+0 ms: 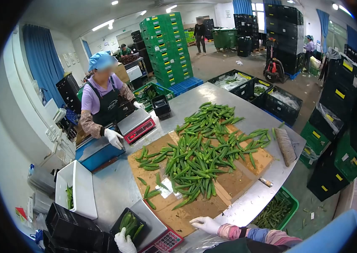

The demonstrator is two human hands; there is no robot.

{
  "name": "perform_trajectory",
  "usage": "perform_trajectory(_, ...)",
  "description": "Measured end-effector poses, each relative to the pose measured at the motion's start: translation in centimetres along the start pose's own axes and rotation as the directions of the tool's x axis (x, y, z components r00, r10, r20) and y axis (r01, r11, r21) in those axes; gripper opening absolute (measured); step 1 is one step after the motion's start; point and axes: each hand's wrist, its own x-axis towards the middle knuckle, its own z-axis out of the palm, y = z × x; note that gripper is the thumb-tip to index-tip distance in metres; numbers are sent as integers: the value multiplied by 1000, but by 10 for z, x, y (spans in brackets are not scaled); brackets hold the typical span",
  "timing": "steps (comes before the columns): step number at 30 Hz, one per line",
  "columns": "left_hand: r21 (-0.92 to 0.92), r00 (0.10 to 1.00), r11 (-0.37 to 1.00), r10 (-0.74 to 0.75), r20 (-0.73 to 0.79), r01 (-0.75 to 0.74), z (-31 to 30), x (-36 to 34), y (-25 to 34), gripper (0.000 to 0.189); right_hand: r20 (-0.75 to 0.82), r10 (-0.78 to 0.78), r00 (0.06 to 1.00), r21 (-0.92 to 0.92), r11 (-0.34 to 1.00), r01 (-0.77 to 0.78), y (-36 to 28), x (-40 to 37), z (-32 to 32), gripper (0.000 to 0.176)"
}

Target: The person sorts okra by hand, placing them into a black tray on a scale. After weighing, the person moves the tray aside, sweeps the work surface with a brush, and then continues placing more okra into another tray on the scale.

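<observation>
- The left hand, white-gloved, is at the near edge of the black tray, fingers raised against the okra pods lying in it. Whether it actually grips a pod cannot be told.
- The right hand, white-gloved, lies palm down with fingers spread on the near edge of the cardboard sheet. It holds nothing.
- The black tray sits on a digital scale at the near edge of the counter.
- Handling, as judged: the pods look light, fairly stiff and ridged, so the glove should hold them well. The thin tips probably snap or bruise. Best taken at mid-length, several lying parallel.
- The okra pile lies loose on the cardboard in the middle of the counter, well apart from the right hand, with strays on its left side.
- The counter is bare stainless steel. A white tub holding a few pods stands at its left, a brush at its right edge, and a green basket of okra on the floor below.
- A co-worker in gloves stands at a second scale across the counter.
- The room is a packing hall with stacked green crates, black crates and a concrete floor.
</observation>
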Motion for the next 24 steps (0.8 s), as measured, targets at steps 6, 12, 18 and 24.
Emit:
perform_trajectory(6, -64, 984, 992, 101, -145, -111, -8, 21, 18, 40, 64, 54, 996, -26, 998, -52, 5, 0, -3, 31)
perform_trajectory(12, -81, 994, 995, -42, 105, 51, 24, 44, 24, 63, 88, 64, 994, 7, 998, -65, 11, 3, -2, 30)
perform_trajectory(18, -58, 997, 998, -6, 74, 10, 58, 34, 4, 57, 77, 65, 995, 39, 997, -68, 19, 6, -4, 31)
perform_trajectory(24, -55, 1000, 998, 25, 16, -24, 67, 27, -7, 35, 107, 125, 986, -58, 991, -120, 0, 1, -2, 32)
